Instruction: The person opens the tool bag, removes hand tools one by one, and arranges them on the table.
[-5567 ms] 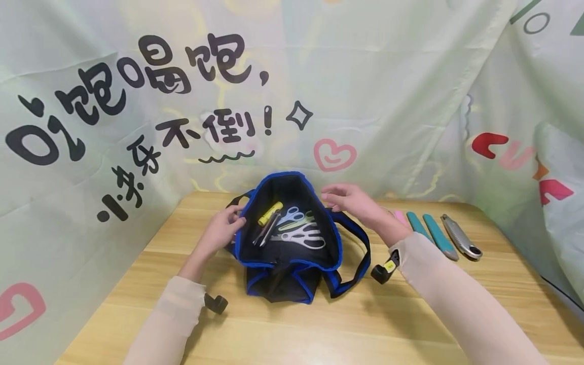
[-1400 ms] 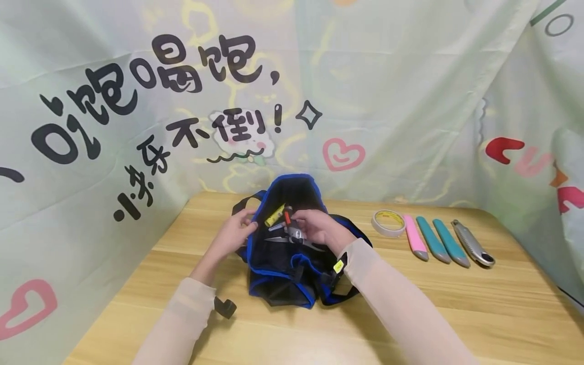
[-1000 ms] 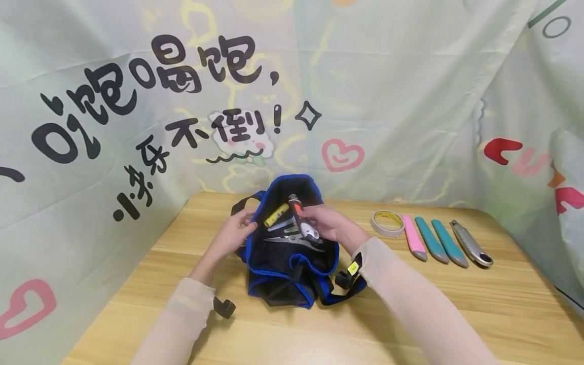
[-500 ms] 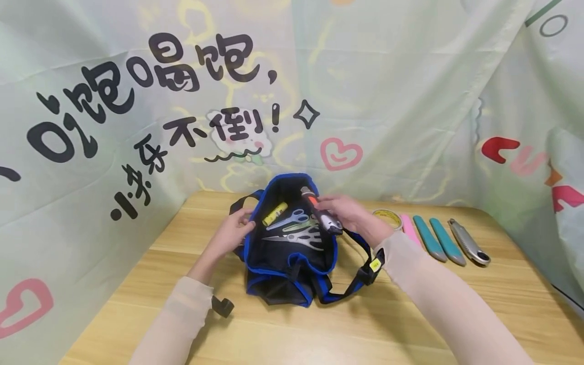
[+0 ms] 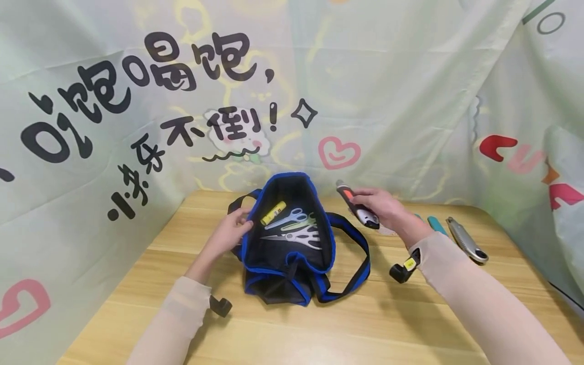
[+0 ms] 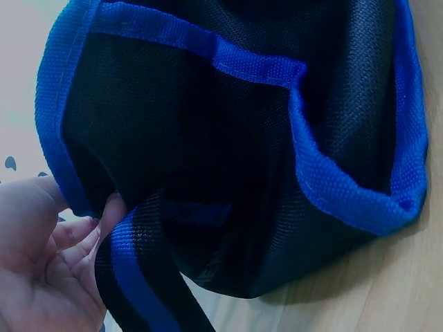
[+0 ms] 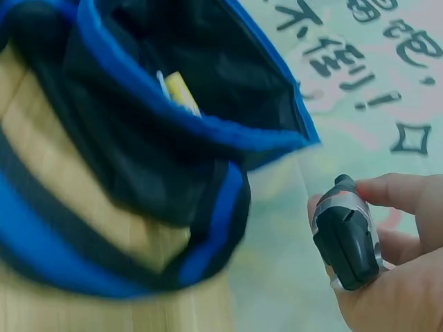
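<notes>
A black tool bag with blue trim (image 5: 278,289) stands open-topped in the middle of the table. My left hand (image 5: 228,233) grips its left edge, thumb and fingers on the fabric beside a strap (image 6: 131,263). To the right of the bag, above the table, my right hand (image 5: 382,205) holds a black and silver utility knife with an orange patch (image 5: 363,213); its end faces the right wrist camera. Inside the bag lie a yellow glue stick (image 5: 274,213), blue scissors (image 5: 296,215), greenish scissors (image 5: 312,221) and white-handled scissors (image 5: 304,237).
A strap loop (image 5: 366,263) sticks out from the bag's right side. Behind the right arm, a tape roll (image 5: 388,231) and a teal-handled tool (image 5: 436,224) are partly covered. Further right lies a silver utility knife (image 5: 467,241). Printed cloth (image 5: 388,101) hangs behind the table.
My right hand has lifted the black and silver utility knife out of the bag and carried it rightward, past the rim. The left hand keeps its grip on the bag's edge.
</notes>
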`<state>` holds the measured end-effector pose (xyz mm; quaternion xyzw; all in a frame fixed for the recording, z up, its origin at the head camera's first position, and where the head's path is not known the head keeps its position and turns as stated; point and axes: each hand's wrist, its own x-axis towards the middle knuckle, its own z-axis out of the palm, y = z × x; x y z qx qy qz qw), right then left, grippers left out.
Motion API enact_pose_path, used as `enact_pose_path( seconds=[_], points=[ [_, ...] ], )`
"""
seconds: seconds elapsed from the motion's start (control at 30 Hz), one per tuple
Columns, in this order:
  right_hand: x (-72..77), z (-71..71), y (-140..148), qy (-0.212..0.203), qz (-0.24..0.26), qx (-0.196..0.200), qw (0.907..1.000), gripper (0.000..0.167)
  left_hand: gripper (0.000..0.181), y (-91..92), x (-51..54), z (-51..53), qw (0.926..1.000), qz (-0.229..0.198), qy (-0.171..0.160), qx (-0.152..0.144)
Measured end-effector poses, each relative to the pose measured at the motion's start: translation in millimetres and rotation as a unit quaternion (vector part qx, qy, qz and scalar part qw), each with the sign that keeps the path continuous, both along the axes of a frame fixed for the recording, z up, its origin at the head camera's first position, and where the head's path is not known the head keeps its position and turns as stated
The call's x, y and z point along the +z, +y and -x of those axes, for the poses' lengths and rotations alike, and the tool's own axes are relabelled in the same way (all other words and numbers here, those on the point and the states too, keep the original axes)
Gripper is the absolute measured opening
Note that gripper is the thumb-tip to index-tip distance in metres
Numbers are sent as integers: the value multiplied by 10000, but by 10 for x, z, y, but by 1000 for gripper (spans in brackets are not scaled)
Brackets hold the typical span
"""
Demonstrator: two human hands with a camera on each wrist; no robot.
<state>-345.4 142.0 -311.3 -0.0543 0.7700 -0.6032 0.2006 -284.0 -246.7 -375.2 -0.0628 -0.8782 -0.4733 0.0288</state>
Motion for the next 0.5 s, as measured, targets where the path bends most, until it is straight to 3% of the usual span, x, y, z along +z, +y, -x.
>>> enact_pose_path(
  seconds=[0.27, 0.5],
  points=[
    [-26, 21, 441, 398, -462, -187, 9980, 56, 43, -45, 7, -6, 10000, 47, 3, 39],
    [-62, 27, 884, 439, -711, -542, 9950, 60, 43, -65, 22, -8, 10000, 85, 41, 18]
  ],
)
